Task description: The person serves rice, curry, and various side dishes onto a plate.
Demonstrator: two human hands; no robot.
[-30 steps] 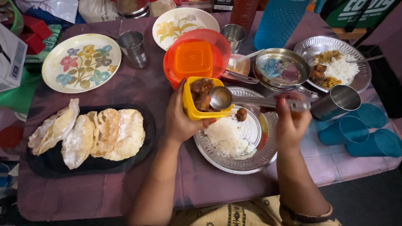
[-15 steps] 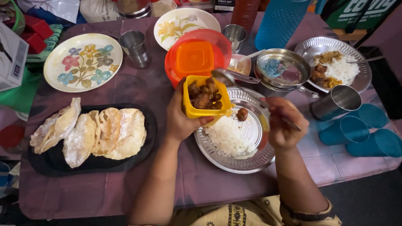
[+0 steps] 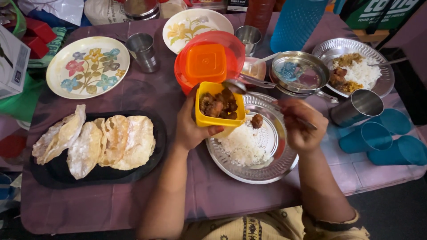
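My left hand [image 3: 191, 129] grips a yellow square container [image 3: 219, 106] of brown fried pieces, held tilted over the near steel plate [image 3: 262, 171]. That plate holds white rice [image 3: 242, 144] and one brown piece [image 3: 256, 120]. My right hand [image 3: 299, 125] holds a steel spoon [image 3: 242, 87] by its handle; the bowl of the spoon dips into the far corner of the yellow container.
A black tray of fried breads [image 3: 95, 142] lies to the left. Behind are two floral plates [image 3: 87, 66], steel cups [image 3: 142, 51], an orange lidded box [image 3: 207, 62], a steel bowl [image 3: 300, 73] and a second plate of food [image 3: 356, 71]. Teal cups [image 3: 378, 140] lie at right.
A second ago the spoon hung over the plate beside the container. It swung back to the container's far corner and now dips into the pieces. My right hand moved slightly left.
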